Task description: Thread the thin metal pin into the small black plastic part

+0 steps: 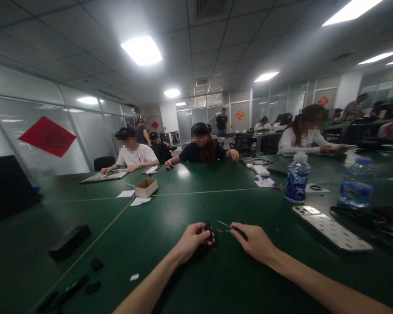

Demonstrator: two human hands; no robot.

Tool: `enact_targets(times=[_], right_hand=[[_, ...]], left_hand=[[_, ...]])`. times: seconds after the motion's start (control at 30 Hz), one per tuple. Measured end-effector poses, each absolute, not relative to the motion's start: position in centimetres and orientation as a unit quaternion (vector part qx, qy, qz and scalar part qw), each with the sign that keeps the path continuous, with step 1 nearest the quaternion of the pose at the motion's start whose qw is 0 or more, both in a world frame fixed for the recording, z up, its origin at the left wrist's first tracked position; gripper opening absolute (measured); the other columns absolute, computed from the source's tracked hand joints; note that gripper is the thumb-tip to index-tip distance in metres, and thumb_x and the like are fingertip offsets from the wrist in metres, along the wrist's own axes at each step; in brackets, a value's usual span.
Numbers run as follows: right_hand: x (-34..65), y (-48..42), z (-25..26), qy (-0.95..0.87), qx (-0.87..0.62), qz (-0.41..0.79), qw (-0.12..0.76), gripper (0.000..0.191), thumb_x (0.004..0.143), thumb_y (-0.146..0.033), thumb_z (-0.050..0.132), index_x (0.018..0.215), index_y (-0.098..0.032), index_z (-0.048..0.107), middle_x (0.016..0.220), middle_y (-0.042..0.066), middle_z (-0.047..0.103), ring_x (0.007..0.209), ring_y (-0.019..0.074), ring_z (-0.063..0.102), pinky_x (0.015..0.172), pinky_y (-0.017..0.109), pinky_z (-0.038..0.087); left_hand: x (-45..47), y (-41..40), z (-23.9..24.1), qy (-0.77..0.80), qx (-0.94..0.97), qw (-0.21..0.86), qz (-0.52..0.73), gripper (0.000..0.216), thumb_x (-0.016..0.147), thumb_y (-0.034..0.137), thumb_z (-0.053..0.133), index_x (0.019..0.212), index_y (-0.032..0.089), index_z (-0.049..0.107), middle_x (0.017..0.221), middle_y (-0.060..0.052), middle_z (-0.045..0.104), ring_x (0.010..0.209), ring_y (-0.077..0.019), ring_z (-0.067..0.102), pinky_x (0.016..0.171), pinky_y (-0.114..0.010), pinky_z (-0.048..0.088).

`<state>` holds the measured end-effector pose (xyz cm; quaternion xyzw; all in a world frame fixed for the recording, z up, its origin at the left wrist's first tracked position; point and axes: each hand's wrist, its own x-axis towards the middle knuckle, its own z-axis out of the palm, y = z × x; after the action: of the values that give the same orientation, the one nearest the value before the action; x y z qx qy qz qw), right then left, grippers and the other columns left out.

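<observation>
My left hand [196, 239] is closed around a small black part [208, 230], held upright just above the green table [170, 218]. What kind of part it is, I cannot make out. A little to its right, my right hand [253, 240] pinches a thin metal rod [223, 223] between thumb and fingertips. The rod's tip points left toward the black part, with a gap between them. Several black pieces lie at the lower left, among them a round one [93, 288] and a lump [97, 264].
A patterned phone [330, 229] lies at the right, near two water bottles, one with a blue label [296, 181] and one with a blue cap [356, 183]. A black block [70, 241] sits at the left, a small open box [146, 187] farther back. Several people sit across the table.
</observation>
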<state>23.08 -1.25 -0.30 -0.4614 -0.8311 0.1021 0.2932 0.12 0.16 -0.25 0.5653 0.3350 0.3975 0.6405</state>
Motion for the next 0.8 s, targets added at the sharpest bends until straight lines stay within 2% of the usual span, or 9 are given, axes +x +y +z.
enact_targets(times=[0.2, 0.4, 0.8], right_hand=[[22.8, -1.9, 0.3, -0.882, -0.38, 0.112, 0.255, 0.029, 0.092, -0.033, 0.04, 0.103, -0.019, 0.063, 0.085, 0.004, 0.068, 0.073, 0.0155, 0.062, 0.069, 0.026, 0.047], [22.8, -2.1, 0.6, -0.883, -0.383, 0.111, 0.247, 0.029, 0.091, -0.033, 0.04, 0.102, -0.019, 0.063, 0.083, 0.004, 0.067, 0.072, 0.0152, 0.061, 0.068, 0.026, 0.047], [23.0, -2.2, 0.5, -0.893, -0.38, 0.087, 0.226, 0.032, 0.092, -0.035, 0.038, 0.105, -0.019, 0.062, 0.084, 0.006, 0.066, 0.071, 0.015, 0.06, 0.065, 0.025, 0.045]], left_hand=[[0.1, 0.9, -1.2, 0.324, 0.519, 0.659, 0.438, 0.033, 0.072, 0.031, 0.07, 0.094, 0.009, 0.06, 0.087, -0.009, 0.059, 0.074, -0.0147, 0.057, 0.069, -0.026, 0.043], [0.0, 0.8, -1.3, 0.317, 0.521, 0.663, 0.434, 0.032, 0.075, 0.029, 0.068, 0.099, 0.009, 0.061, 0.089, -0.009, 0.06, 0.076, -0.0151, 0.057, 0.071, -0.026, 0.042], [0.1, -0.1, 0.2, 0.335, 0.584, 0.619, 0.405, 0.032, 0.076, 0.034, 0.066, 0.096, 0.01, 0.061, 0.087, -0.008, 0.06, 0.076, -0.0159, 0.055, 0.068, -0.026, 0.04]])
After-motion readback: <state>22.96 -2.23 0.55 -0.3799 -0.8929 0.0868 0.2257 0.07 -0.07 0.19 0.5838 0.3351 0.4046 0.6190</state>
